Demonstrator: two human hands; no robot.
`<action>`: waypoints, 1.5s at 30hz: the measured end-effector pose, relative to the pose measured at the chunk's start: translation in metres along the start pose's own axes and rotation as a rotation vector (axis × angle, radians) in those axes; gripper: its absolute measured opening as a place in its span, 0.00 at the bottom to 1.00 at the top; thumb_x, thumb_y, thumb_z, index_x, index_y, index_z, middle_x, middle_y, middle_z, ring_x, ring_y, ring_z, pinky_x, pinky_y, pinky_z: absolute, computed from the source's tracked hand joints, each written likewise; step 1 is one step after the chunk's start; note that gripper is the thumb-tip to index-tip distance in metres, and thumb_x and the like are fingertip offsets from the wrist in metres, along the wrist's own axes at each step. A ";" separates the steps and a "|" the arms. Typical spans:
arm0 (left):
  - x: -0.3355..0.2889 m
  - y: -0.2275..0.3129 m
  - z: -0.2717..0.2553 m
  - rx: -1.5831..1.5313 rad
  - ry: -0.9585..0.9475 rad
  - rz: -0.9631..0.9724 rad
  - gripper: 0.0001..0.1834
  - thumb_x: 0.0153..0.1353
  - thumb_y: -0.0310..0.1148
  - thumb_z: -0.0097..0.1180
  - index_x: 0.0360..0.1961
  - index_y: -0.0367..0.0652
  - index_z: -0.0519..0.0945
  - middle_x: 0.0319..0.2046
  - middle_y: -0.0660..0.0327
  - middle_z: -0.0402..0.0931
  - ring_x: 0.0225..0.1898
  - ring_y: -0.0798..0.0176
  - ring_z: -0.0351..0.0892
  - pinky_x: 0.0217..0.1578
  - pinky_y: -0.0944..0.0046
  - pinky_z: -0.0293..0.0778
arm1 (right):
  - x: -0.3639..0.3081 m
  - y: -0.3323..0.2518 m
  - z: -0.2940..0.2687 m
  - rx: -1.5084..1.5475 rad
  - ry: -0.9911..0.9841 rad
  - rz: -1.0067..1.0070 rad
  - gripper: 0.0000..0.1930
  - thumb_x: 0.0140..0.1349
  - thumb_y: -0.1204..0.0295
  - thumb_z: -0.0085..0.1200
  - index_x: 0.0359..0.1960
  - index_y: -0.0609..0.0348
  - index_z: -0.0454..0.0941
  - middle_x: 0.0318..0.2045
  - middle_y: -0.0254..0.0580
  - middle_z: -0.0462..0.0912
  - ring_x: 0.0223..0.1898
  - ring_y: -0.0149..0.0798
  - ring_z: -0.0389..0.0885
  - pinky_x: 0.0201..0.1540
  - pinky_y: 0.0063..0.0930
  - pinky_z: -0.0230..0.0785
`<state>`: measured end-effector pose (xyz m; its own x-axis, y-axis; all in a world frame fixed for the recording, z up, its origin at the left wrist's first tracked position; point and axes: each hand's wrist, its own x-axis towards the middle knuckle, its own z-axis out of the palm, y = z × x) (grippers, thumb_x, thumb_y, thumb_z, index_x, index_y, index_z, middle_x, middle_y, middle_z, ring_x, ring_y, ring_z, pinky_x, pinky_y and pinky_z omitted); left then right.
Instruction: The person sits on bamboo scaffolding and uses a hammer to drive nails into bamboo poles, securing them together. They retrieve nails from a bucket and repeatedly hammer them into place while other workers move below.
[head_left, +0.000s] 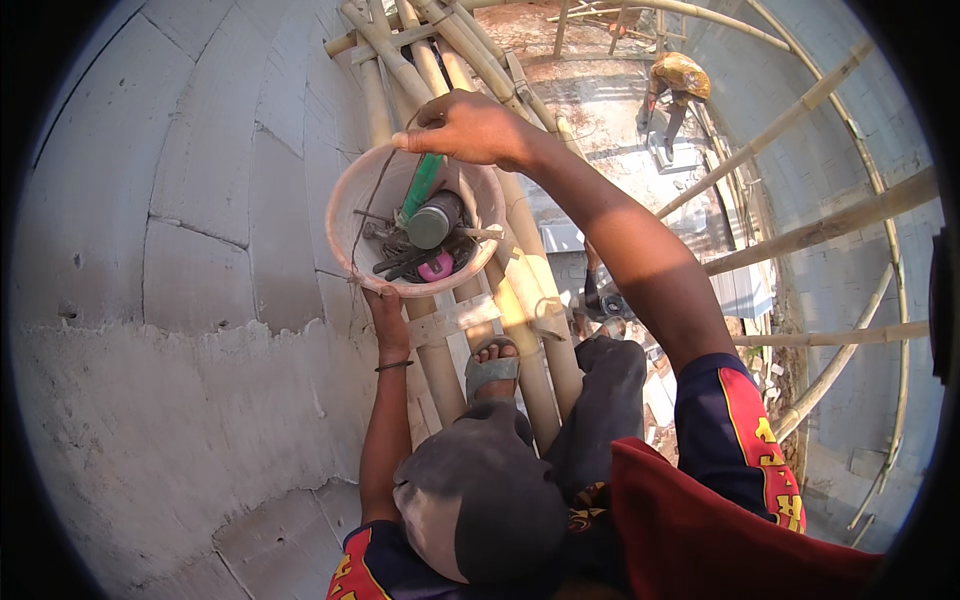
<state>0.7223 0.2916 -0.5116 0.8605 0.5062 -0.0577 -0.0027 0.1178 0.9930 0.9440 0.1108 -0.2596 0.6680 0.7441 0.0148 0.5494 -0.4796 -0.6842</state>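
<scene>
A pale pinkish bucket (345,200) hangs tilted toward me over the bamboo poles. My right hand (468,128) is closed at its far side, thumb and fingers at the thin wire handle (375,185). At the near rim my left hand (385,310) grips the bucket, its fingers partly hidden underneath. Inside lie a green-handled tool (422,182), a dark cylinder with a grey-green end (430,228), a round pink object (437,266), a wooden handle (480,232) and a tangle of dark metal pieces or wire.
My sandalled foot (492,368) stands on lashed bamboo poles (515,310) high above the ground. A grey block wall (200,230) rises close on the left. Bamboo rails (820,225) cross the right side. Far below, a person in a yellowish top (680,75) bends over.
</scene>
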 end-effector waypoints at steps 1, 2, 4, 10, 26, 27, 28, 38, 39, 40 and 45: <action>-0.003 0.004 -0.001 0.024 -0.011 -0.034 0.46 0.68 0.61 0.42 0.74 0.46 0.39 0.70 0.52 0.48 0.69 0.55 0.54 0.67 0.55 0.54 | -0.018 0.015 0.008 0.051 0.218 -0.077 0.28 0.62 0.50 0.57 0.44 0.69 0.81 0.37 0.56 0.84 0.42 0.46 0.83 0.47 0.32 0.73; -0.007 0.006 -0.003 0.034 -0.032 -0.005 0.45 0.68 0.61 0.42 0.74 0.48 0.39 0.70 0.52 0.47 0.68 0.55 0.55 0.66 0.55 0.55 | -0.038 0.035 0.012 0.123 0.287 -0.036 0.26 0.63 0.53 0.57 0.46 0.69 0.80 0.36 0.54 0.84 0.41 0.43 0.83 0.47 0.31 0.73; -0.016 0.001 -0.002 0.077 0.041 -0.057 0.42 0.69 0.55 0.46 0.72 0.43 0.46 0.66 0.52 0.57 0.66 0.55 0.60 0.63 0.56 0.61 | -0.083 0.080 0.025 0.322 0.425 0.052 0.23 0.63 0.57 0.57 0.47 0.69 0.79 0.33 0.48 0.84 0.38 0.37 0.83 0.45 0.30 0.73; -0.065 -0.023 0.007 0.690 0.004 0.165 0.26 0.62 0.38 0.58 0.57 0.33 0.71 0.50 0.47 0.76 0.53 0.49 0.76 0.54 0.55 0.70 | -0.238 0.160 0.175 0.270 0.514 0.608 0.22 0.56 0.57 0.62 0.42 0.65 0.79 0.30 0.56 0.85 0.37 0.53 0.85 0.40 0.39 0.75; -0.047 0.136 0.058 0.923 -0.214 0.880 0.28 0.52 0.33 0.65 0.56 0.40 0.75 0.49 0.53 0.76 0.50 0.50 0.75 0.49 0.54 0.71 | -0.277 0.114 0.248 -0.031 0.569 0.242 0.15 0.49 0.74 0.63 0.39 0.65 0.77 0.39 0.52 0.78 0.43 0.57 0.76 0.47 0.46 0.69; -0.040 0.144 0.058 0.919 -0.174 0.857 0.30 0.51 0.33 0.65 0.57 0.41 0.75 0.50 0.53 0.76 0.52 0.51 0.74 0.51 0.54 0.70 | -0.279 0.114 0.249 -0.028 0.529 0.292 0.15 0.52 0.74 0.62 0.41 0.64 0.76 0.41 0.51 0.78 0.44 0.55 0.76 0.47 0.43 0.69; -0.033 0.150 0.057 0.960 -0.239 0.869 0.30 0.51 0.34 0.66 0.56 0.41 0.75 0.49 0.53 0.76 0.52 0.51 0.74 0.53 0.53 0.68 | -0.279 0.114 0.250 -0.035 0.550 0.281 0.15 0.52 0.74 0.62 0.41 0.64 0.76 0.41 0.51 0.78 0.44 0.55 0.76 0.47 0.43 0.69; 0.006 0.112 0.055 1.133 -0.484 0.785 0.11 0.49 0.30 0.65 0.34 0.45 0.78 0.31 0.62 0.73 0.38 0.56 0.75 0.44 0.54 0.67 | -0.265 0.128 0.263 -0.065 0.539 0.383 0.18 0.51 0.73 0.62 0.41 0.62 0.69 0.40 0.50 0.73 0.42 0.55 0.74 0.44 0.44 0.67; 0.007 0.113 0.053 1.098 -0.520 0.757 0.10 0.49 0.30 0.65 0.34 0.45 0.78 0.30 0.61 0.72 0.38 0.56 0.75 0.42 0.54 0.67 | -0.264 0.127 0.264 -0.077 0.515 0.402 0.18 0.51 0.73 0.62 0.41 0.62 0.69 0.39 0.50 0.72 0.42 0.55 0.74 0.43 0.45 0.67; 0.009 0.115 0.051 1.065 -0.554 0.741 0.10 0.49 0.30 0.65 0.33 0.45 0.78 0.30 0.61 0.72 0.38 0.56 0.75 0.39 0.54 0.67 | -0.263 0.127 0.265 -0.090 0.502 0.416 0.19 0.51 0.73 0.62 0.42 0.62 0.68 0.39 0.50 0.72 0.41 0.55 0.74 0.43 0.45 0.67; 0.012 0.126 0.051 1.134 -0.618 0.763 0.11 0.49 0.32 0.66 0.33 0.43 0.78 0.30 0.58 0.72 0.38 0.52 0.75 0.37 0.53 0.68 | -0.261 0.130 0.266 -0.114 0.433 0.483 0.20 0.50 0.70 0.63 0.43 0.61 0.69 0.41 0.50 0.72 0.43 0.54 0.74 0.43 0.45 0.68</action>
<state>0.7581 0.2685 -0.3821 0.9086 -0.3263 0.2607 -0.4016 -0.8541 0.3306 0.7070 -0.0222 -0.5460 0.9813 0.1895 0.0339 0.1709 -0.7764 -0.6067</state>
